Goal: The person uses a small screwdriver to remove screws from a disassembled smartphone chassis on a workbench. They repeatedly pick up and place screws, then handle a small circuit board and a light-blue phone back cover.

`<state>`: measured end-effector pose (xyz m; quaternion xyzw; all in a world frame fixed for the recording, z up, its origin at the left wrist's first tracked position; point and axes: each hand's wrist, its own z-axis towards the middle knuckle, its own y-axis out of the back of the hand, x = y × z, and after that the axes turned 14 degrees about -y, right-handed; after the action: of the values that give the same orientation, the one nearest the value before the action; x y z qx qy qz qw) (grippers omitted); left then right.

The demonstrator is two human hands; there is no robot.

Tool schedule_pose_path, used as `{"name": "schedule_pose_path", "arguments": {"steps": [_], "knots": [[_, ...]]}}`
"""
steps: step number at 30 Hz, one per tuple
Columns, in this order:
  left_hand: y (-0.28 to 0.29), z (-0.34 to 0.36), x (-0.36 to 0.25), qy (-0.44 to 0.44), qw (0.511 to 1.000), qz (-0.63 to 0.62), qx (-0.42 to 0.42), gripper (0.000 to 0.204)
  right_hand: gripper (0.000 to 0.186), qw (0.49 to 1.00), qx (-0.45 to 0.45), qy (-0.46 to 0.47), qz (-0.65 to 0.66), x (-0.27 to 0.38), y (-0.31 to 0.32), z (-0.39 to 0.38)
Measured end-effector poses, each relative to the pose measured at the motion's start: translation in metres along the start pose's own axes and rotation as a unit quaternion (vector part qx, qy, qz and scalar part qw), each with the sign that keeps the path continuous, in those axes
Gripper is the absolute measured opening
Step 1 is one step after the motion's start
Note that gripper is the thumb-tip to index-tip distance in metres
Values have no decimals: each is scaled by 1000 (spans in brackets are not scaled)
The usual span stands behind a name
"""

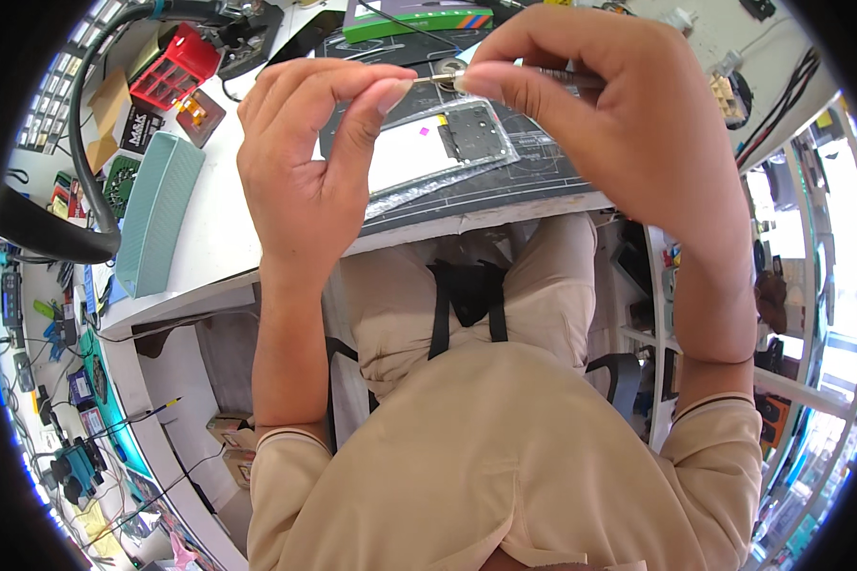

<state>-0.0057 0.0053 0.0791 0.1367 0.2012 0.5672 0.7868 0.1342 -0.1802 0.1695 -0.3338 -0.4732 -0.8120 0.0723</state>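
Note:
A slim metal screwdriver (pixel 454 78) is held level above the work mat, between my two hands. Its handle lies in my right hand (pixel 605 105), the thumb and fingers closed round it. My left hand (pixel 319 143) pinches the tip end between thumb and forefinger; whether a tiny part sits there too is hidden. Below them lies a flat, phone-shaped device (pixel 490 133), part white and part black inside, with a small pink square on the white area. Clear plastic wrap (pixel 405 198) shows along its near edge.
The dark mat (pixel 557 169) covers part of the white bench (pixel 221 205). A teal plastic tray (pixel 162 214) stands at left, near a red drawer box (pixel 176 67) and a thick black hose (pixel 76 124). A green box (pixel 419 21) lies at the back. Shelves (pixel 800 390) line the right.

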Motion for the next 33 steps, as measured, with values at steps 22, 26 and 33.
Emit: {"name": "schedule_pose_path", "arguments": {"steps": [22,26,33], "knots": [[-44,-25,27,70,978,-161,112,16,11,926,166,124,-316,-12,20,35],[-44,-28,34,7,987,-53,151,18,12,909,160,209,-322,-27,9,54],[-50,-39,31,104,966,-72,225,17,15,856,329,131,-375,-5,-10,78]]}}
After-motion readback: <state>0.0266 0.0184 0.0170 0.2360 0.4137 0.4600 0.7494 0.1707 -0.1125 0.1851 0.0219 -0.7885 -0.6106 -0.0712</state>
